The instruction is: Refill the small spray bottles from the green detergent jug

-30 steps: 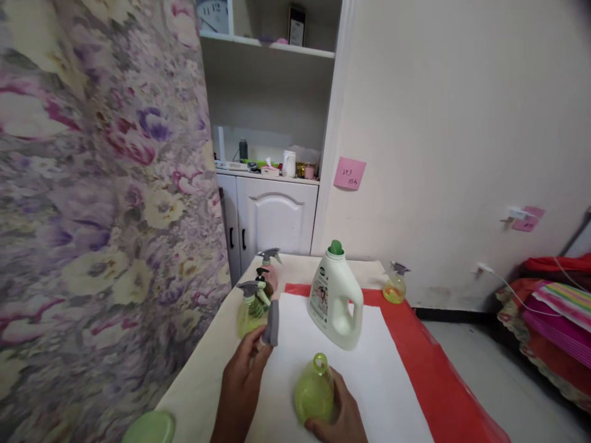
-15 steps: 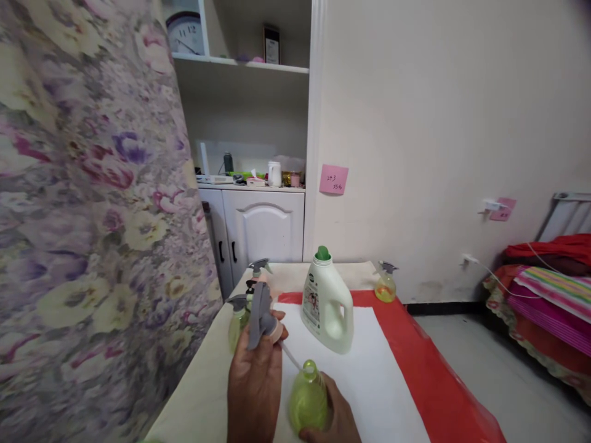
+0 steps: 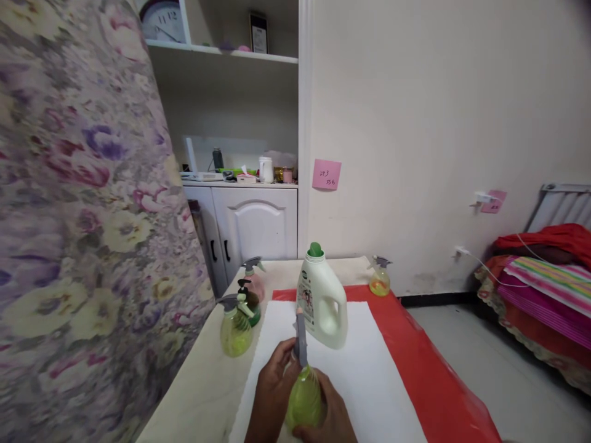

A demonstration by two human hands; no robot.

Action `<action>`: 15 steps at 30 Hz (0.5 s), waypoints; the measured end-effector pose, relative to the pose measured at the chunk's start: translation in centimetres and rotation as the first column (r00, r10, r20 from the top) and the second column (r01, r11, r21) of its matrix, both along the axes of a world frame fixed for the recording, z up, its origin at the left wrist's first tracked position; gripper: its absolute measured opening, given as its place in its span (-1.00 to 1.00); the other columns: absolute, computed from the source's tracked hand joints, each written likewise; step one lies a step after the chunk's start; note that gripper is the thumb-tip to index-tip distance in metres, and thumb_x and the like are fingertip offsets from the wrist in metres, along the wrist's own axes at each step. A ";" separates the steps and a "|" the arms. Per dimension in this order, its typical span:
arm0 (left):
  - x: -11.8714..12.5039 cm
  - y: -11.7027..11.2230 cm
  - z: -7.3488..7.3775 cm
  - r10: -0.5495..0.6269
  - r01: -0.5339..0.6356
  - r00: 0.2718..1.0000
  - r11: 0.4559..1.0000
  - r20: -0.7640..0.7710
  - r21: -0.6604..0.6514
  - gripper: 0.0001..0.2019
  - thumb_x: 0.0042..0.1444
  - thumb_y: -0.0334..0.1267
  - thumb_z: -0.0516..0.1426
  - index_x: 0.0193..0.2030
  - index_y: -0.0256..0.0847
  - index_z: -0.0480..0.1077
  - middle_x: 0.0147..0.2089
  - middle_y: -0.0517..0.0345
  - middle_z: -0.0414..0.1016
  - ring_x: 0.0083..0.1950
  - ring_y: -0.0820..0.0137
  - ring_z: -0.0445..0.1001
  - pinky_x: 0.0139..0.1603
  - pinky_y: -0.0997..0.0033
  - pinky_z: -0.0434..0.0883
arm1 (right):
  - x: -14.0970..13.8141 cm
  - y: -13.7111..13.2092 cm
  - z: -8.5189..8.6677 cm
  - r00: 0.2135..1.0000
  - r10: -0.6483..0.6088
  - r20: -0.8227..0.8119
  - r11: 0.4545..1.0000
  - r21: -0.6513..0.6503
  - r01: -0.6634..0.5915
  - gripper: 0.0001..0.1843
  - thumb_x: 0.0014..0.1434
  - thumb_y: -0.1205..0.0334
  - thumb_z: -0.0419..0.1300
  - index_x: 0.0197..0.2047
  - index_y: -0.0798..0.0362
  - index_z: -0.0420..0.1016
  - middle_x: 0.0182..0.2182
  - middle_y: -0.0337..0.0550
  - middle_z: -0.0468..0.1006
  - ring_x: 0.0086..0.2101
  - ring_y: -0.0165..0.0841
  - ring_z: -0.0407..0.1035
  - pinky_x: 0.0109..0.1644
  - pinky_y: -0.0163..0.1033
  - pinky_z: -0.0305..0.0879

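Note:
My left hand [image 3: 276, 384] is closed around the grey trigger spray head [image 3: 301, 341], which sits at the mouth of a yellow-green spray bottle [image 3: 305, 400]. Whether the head is screwed on cannot be told. Low on its right side, my right hand [image 3: 330, 412] grips that bottle, which stands upright near the front of the white paper [image 3: 364, 384]. Just beyond both hands is a large pale green jug [image 3: 325, 301] with a green piece in its open neck and a handle on its right.
Left on the table stand a yellow-green spray bottle [image 3: 236, 335], a dark green pump bottle [image 3: 251, 304] and a pink spray bottle [image 3: 253, 284]. A small clear sprayer with yellow liquid [image 3: 380, 284] is at the far right corner. Red sheeting [image 3: 415, 363] lies along the right edge.
My left hand has brought the spray head right and down onto the bottle's mouth; its thin tube no longer shows outside. My right hand keeps its grip. The view has shifted slightly.

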State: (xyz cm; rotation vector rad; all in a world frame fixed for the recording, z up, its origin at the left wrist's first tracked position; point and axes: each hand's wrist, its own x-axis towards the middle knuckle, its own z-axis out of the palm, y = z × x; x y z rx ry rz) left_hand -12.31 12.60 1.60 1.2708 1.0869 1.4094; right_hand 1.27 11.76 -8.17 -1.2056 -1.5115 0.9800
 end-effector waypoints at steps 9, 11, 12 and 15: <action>-0.5 -0.2 -0.3 -0.066 0.064 0.997 0.997 -0.041 -0.042 -0.72 -0.01 -0.13 0.27 -0.16 -0.16 0.46 -0.04 -0.05 0.63 0.02 0.16 0.55 0.05 0.20 0.46 | 0.0 -0.4 1.5 0.997 0.048 -0.055 0.999 0.003 -0.048 -0.05 -0.38 0.53 0.34 0.17 -0.01 0.29 0.08 -0.10 0.51 0.08 -0.11 0.38 0.23 -0.04 0.25; -0.5 -0.2 -0.4 -0.056 0.054 0.997 0.998 -0.057 -0.037 -0.72 -0.04 -0.15 0.28 -0.17 -0.16 0.46 -0.06 -0.04 0.64 -0.01 0.15 0.57 0.03 0.20 0.47 | 0.0 -0.4 1.7 0.998 0.050 -0.043 0.999 -0.010 -0.050 -0.05 -0.37 0.52 0.34 0.17 0.00 0.28 0.08 -0.10 0.51 0.09 -0.12 0.37 0.23 -0.05 0.25; -0.5 -0.2 -0.4 -0.052 0.049 0.996 0.998 -0.066 -0.033 -0.71 -0.03 -0.15 0.28 -0.15 -0.16 0.46 -0.06 -0.04 0.64 -0.02 0.15 0.58 0.01 0.20 0.47 | 0.0 -0.5 1.7 0.998 0.051 -0.041 0.999 -0.016 -0.051 -0.06 -0.37 0.52 0.34 0.17 -0.01 0.29 0.07 -0.11 0.51 0.08 -0.12 0.38 0.22 -0.06 0.26; -0.5 -0.2 -0.3 -0.050 0.047 0.996 0.998 -0.074 -0.042 -0.68 0.00 -0.11 0.26 -0.11 -0.16 0.47 -0.04 -0.04 0.64 0.00 0.15 0.57 0.02 0.22 0.48 | 0.1 -0.5 1.7 0.998 0.050 -0.047 0.999 -0.018 -0.051 -0.07 -0.37 0.53 0.33 0.15 -0.04 0.31 0.06 -0.14 0.51 0.08 -0.10 0.38 0.21 -0.05 0.27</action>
